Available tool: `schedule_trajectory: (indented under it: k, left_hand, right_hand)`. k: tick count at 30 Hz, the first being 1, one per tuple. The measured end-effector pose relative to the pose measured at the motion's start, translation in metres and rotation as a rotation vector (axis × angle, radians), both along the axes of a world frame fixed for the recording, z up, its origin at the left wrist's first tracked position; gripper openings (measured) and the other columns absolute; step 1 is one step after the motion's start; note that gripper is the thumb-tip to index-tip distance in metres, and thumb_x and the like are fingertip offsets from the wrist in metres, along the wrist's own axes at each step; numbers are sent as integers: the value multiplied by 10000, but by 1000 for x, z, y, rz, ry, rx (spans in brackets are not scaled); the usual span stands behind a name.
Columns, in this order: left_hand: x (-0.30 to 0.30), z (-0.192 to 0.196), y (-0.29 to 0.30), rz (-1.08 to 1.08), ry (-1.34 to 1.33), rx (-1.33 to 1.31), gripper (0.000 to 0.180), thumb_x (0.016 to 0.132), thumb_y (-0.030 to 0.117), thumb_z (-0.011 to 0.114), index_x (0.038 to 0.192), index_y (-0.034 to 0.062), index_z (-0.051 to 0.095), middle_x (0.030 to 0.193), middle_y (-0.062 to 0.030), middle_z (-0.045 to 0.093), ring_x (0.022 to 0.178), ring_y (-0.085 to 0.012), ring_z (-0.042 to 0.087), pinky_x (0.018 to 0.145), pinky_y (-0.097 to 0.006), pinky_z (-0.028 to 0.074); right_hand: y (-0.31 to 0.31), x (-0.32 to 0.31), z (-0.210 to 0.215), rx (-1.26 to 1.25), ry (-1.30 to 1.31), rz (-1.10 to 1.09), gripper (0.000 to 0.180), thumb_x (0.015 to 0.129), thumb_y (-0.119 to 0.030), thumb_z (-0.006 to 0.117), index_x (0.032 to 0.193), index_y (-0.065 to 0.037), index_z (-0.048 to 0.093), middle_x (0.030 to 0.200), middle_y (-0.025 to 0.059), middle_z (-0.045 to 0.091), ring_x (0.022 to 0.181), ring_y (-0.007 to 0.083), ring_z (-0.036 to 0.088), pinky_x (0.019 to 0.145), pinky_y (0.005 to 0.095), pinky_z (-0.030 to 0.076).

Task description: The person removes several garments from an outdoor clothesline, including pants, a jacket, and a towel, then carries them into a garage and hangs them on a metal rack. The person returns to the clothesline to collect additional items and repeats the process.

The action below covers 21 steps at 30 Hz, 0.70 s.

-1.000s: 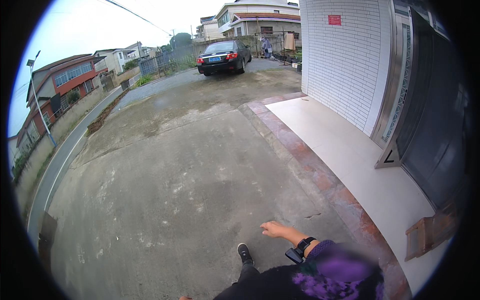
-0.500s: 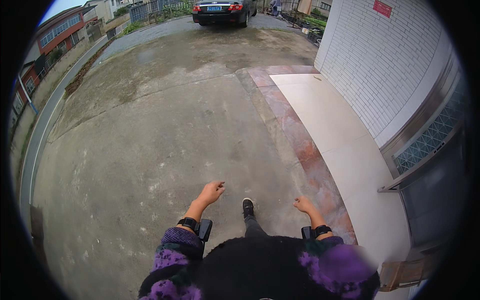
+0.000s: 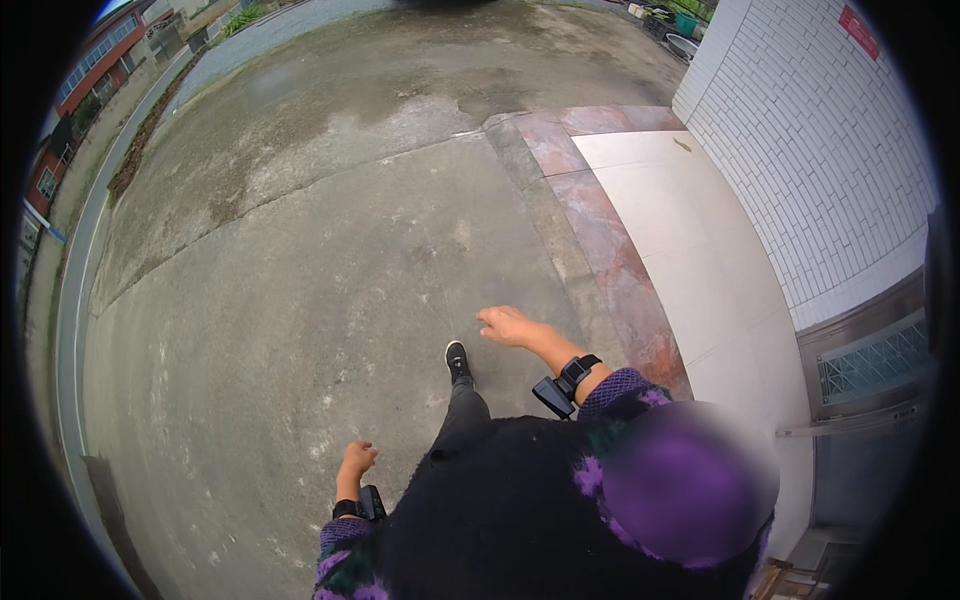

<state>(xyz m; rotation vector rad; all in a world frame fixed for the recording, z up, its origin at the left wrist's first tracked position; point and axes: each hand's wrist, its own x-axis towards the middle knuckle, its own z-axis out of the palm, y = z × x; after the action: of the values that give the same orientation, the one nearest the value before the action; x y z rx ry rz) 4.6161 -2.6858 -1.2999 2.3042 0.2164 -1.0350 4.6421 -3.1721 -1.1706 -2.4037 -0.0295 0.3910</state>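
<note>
My right hand (image 3: 508,326) is swung forward over the concrete in front of my body, its fingers loosely bent and apart with nothing in them. Lower down by my left side hangs my left hand (image 3: 357,458), also empty, its fingers slightly curled and parted. Each wrist wears a black strap with a dark box-shaped device (image 3: 554,397). A black shoe with a pale rim (image 3: 457,358) is out ahead on the ground, below a dark grey trouser leg (image 3: 466,400). Neither hand touches anything.
Grey concrete (image 3: 300,290) spreads ahead and left. On the right, a reddish stone border (image 3: 615,240) edges pale tiles (image 3: 700,250) beside a white brick wall (image 3: 820,150) and a metal-framed door (image 3: 870,400). A dark car's underside (image 3: 450,5) shows at the top edge.
My right hand has swung forward and inward, while my left has dropped back. A foot is still ahead. The view has tipped down, so most of the car has left it.
</note>
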Motion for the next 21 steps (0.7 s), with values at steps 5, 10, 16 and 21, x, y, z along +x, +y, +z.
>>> schedule_trajectory:
  k: [5,10,16,21]
  left_hand:
    - [264,37,-176,-451,-214,20,421,776,221,639,1130,-5,616,995,-212,662,892,-314,656,769,-408,515]
    - [522,101,-394,-516,-555,-468,363,817,186,596,1140,23,608,1019,-184,656,936,-296,638,799,-384,505]
    - [730,64,-529,-295,-360,-356,376,817,166,587,1161,13,592,912,-161,673,774,-229,667,730,-332,513]
    - [877,61,-532,-285,341,55,367,863,200,573,1174,6,587,932,-98,670,702,-172,655,568,-316,487]
  right_hand:
    - [-162,121,-63,-56,216,-229,396,827,-228,607,1161,-17,581,1101,193,630,1031,356,586,876,408,462]
    - [-343,136,-136,323,225,-1440,148,791,-120,544,887,-33,615,727,137,618,569,239,628,505,408,514]
    - [-468,271,-179,505,468,-1707,424,858,-349,574,1083,8,541,783,141,623,612,272,634,539,395,539]
    - [-553,594,-139,521,487,-1306,171,857,-168,517,908,-26,598,796,121,661,619,227,647,559,360,539]
